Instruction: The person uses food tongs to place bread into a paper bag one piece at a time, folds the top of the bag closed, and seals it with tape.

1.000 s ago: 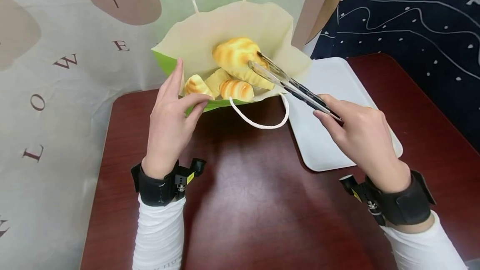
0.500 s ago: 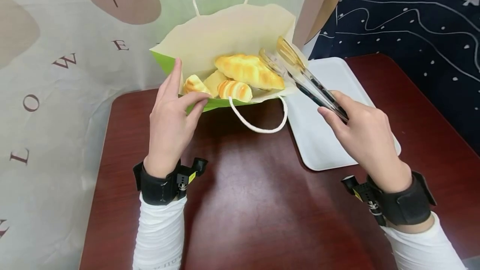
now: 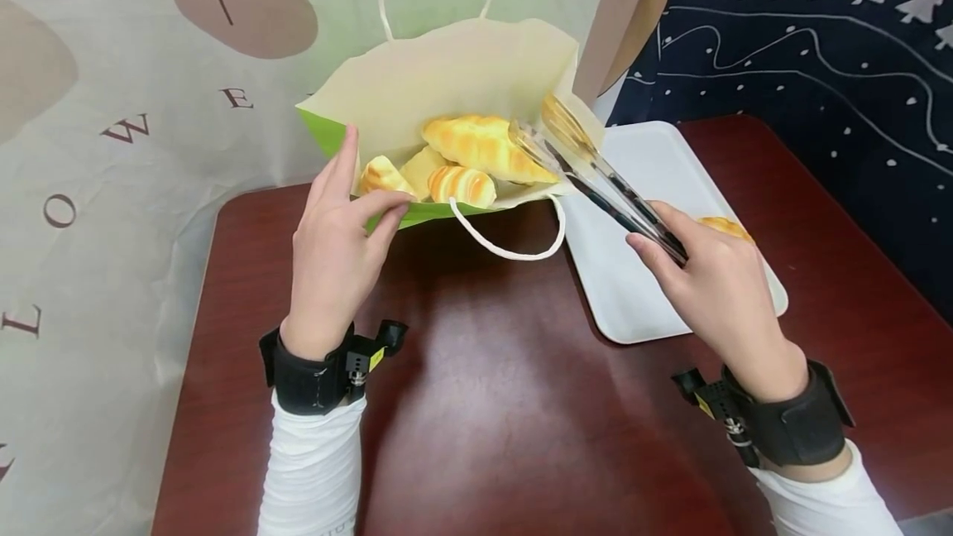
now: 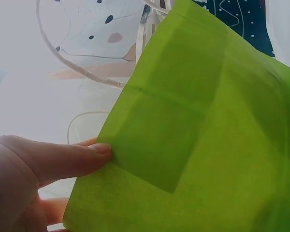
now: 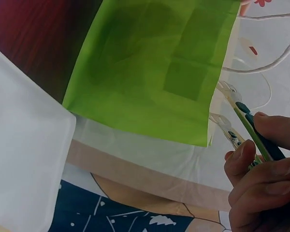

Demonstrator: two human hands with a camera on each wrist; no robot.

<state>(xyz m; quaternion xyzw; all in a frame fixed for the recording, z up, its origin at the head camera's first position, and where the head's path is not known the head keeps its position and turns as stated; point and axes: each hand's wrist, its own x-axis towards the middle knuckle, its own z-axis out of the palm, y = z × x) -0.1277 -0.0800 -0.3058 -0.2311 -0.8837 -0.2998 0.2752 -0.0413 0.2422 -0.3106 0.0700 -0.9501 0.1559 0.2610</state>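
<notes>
In the head view my left hand (image 3: 335, 234) pinches the near rim of a green paper bag (image 3: 428, 212) between thumb and forefinger, the other fingers straighter along its left side. My right hand (image 3: 718, 284) grips metal tongs (image 3: 612, 193). Their arms are spread, and the tips sit inside the bag's right side by a large golden bread (image 3: 487, 149). Lower in the bag lie a striped roll (image 3: 462, 186), a paler piece (image 3: 421, 170) and a small bread (image 3: 384, 175) partly behind the left hand. In the right wrist view the green bag (image 5: 145, 72) hides the breads.
A white tray (image 3: 618, 296) lies right of the bag on the dark red table (image 3: 491, 404). Another bread (image 3: 725, 227) on it is partly hidden by my right hand. White cord handles (image 3: 514, 256) loop from the bag. Behind hangs printed cloth (image 3: 804, 48).
The large bread, held up by the tongs a second ago, now lies lower in the bag. The tongs have spread and released it, shifting right. My left hand keeps its hold.
</notes>
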